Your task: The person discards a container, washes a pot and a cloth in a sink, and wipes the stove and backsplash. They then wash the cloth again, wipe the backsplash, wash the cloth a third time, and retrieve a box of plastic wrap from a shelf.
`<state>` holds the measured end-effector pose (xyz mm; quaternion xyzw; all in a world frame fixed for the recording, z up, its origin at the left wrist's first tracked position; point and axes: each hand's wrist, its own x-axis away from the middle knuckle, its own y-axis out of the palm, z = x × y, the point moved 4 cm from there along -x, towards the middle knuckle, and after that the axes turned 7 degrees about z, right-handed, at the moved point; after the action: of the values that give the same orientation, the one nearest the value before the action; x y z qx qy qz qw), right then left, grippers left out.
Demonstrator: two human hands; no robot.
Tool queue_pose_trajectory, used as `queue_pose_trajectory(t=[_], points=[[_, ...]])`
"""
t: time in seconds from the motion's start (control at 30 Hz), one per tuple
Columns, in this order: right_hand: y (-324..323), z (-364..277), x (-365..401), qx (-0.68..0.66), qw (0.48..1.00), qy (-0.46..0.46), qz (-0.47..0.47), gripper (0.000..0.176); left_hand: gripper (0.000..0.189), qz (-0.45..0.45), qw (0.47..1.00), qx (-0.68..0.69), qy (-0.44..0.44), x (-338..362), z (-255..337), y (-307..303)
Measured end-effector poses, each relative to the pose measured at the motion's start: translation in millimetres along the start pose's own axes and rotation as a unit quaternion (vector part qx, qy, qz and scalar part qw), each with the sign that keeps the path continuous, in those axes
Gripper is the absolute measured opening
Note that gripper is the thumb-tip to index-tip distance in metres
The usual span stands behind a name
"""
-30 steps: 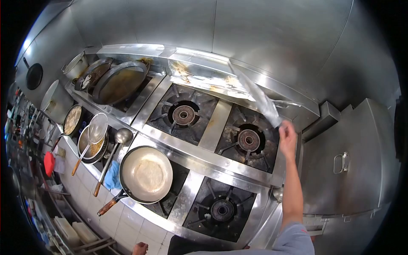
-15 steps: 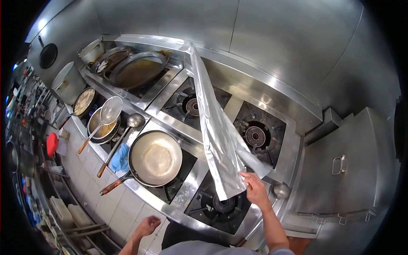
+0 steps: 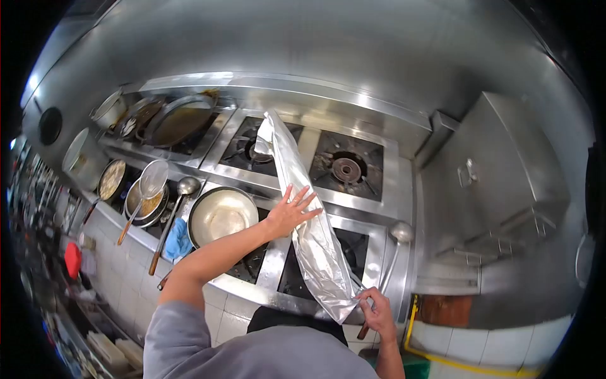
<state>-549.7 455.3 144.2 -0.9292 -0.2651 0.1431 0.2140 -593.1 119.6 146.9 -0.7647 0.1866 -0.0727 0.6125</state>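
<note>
A long, crumpled strip of aluminium foil point(image 3: 315, 249), loosely folded lengthwise, stretches over the stove from a back burner to past the front edge. My left hand point(image 3: 292, 213) rests on its middle, fingers spread, so I count it as open. At the near end, my right hand point(image 3: 377, 311) is closed, pinching the edge of the foil between thumb and fingers. To the left of the foil, partly behind my left forearm, is a wok point(image 3: 224, 211) with a pale inside. Beside my right hand, a ladle point(image 3: 402, 232) lies with its wooden handle towards me.
Gas burners point(image 3: 346, 169) surround the foil. Leftwards are a second ladle point(image 3: 188, 185), a blue cloth point(image 3: 178, 240), a strainer point(image 3: 153, 179) over a pan, and a large pan of liquid point(image 3: 180, 123). A steel cabinet point(image 3: 499, 183) stands at the right.
My left hand has come up from below the stove's front edge onto the foil. My right hand has drawn the foil's near end towards me, and its far end has left the back ledge.
</note>
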Motion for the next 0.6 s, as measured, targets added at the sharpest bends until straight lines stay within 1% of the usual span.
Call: queue_pose_trajectory(t=[0.03,0.07,0.1,0.13,0.17,0.2,0.23,0.27,0.3,0.33,0.37,0.4,0.43,0.47,0.5,0.53,0.57,0.6], points=[[-2,5,16,-0.008,0.999,0.040,0.015,0.002,0.074,0.004,1.000,0.002,0.021,-6,8,20],[-4,10,29,-0.007,0.998,0.067,0.018,0.011,0.066,-0.026,1.000,0.015,0.009,-13,15,43],[-2,9,41,-0.005,0.996,0.078,0.039,0.011,0.059,-0.057,0.998,0.028,0.000,-19,23,53],[-1,8,51,-0.008,0.993,0.097,0.064,0.021,0.059,-0.053,0.998,0.029,0.025,-25,35,59],[3,6,61,-0.012,0.989,0.116,0.092,0.032,0.052,-0.021,0.991,0.128,-0.044,-33,41,59],[9,5,69,0.002,0.986,0.121,0.116,0.045,0.045,0.005,0.967,0.228,-0.112,-37,50,50],[15,2,77,0.016,0.982,0.126,0.141,0.057,0.045,0.002,0.969,0.232,-0.084,-38,66,43],[20,-1,85,-0.009,0.973,0.172,0.152,0.066,0.043,0.084,0.906,0.400,-0.109,-35,78,13],[25,-2,93,-0.008,0.966,0.186,0.178,0.066,0.042,0.153,0.805,0.557,-0.133,-34,90,-4],[34,3,101,0.003,0.961,0.197,0.194,0.067,0.038,0.244,0.729,0.628,-0.122,-38,109,12],[43,10,109,0.013,0.955,0.210,0.211,0.069,0.034,0.228,0.658,0.712,-0.092,-31,129,-25],[50,18,117,0.013,0.945,0.226,0.236,0.069,0.032,0.203,0.617,0.758,-0.053,-23,148,-45],[58,29,124,-0.015,0.941,0.233,0.246,0.065,0.031,0.175,0.572,0.801,-0.017,-14,166,-55],[66,43,135,-0.042,0.936,0.239,0.257,0.062,0.031,0.152,0.567,0.810,0.001,-4,183,-57],[71,67,147,-0.042,0.925,0.255,0.278,0.062,0.029,0.076,0.528,0.845,0.021,7,202,-56],[75,89,158,-0.017,0.933,0.192,0.303,0.061,0.028,0.001,0.486,0.873,0.040,20,222,-58],[74,95,171,0.011,0.938,0.127,0.324,0.060,0.031,-0.078,0.400,0.913,0.023,34,240,-67],[69,75,187,0.157,0.910,0.110,0.368,0.059,0.030,-0.107,0.399,0.910,0.037,45,254,-70]])
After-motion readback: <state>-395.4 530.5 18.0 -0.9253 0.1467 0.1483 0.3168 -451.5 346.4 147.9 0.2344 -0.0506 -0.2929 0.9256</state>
